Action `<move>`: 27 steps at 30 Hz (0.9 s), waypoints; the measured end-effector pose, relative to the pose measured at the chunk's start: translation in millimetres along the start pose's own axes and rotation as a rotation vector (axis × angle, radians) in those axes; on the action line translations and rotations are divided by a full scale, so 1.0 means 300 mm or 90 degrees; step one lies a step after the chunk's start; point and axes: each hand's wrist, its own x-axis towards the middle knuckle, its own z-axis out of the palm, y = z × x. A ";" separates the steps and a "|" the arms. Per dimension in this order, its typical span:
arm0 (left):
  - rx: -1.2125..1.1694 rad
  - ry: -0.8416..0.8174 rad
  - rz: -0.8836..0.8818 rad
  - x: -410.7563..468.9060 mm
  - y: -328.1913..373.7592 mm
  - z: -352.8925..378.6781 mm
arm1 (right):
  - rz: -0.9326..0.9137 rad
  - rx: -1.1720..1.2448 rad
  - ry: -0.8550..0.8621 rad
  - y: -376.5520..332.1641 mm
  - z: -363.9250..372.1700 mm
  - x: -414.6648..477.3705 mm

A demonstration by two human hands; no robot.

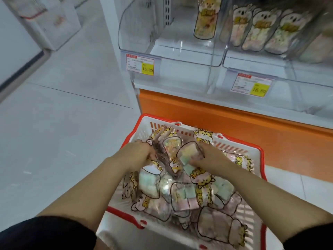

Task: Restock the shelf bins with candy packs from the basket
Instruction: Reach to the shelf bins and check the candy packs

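Note:
A white basket with a red rim point(260, 154) stands on the floor below the shelf, filled with several clear candy packs printed with cartoon animals. My left hand point(139, 154) reaches into the basket's left side and grips a dark pinkish pack point(168, 159). My right hand point(210, 157) holds a pack of pastel marshmallows point(188, 156) near the basket's middle. Above, the left clear bin point(162, 51) holds one upright yellow pack point(206, 20). The right clear bin point(252, 58) holds several upright packs point(261, 27).
Price tags point(140, 64) reading 16.80 hang on the bin fronts. An orange base panel point(216, 112) runs under the shelf, just behind the basket. Pale tiled floor point(63, 123) spreads to the left, with white boxes point(48, 24) at the far upper left.

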 end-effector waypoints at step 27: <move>-0.987 0.432 0.145 -0.456 0.449 -0.396 | -0.419 -0.005 0.314 -0.252 -0.401 -0.694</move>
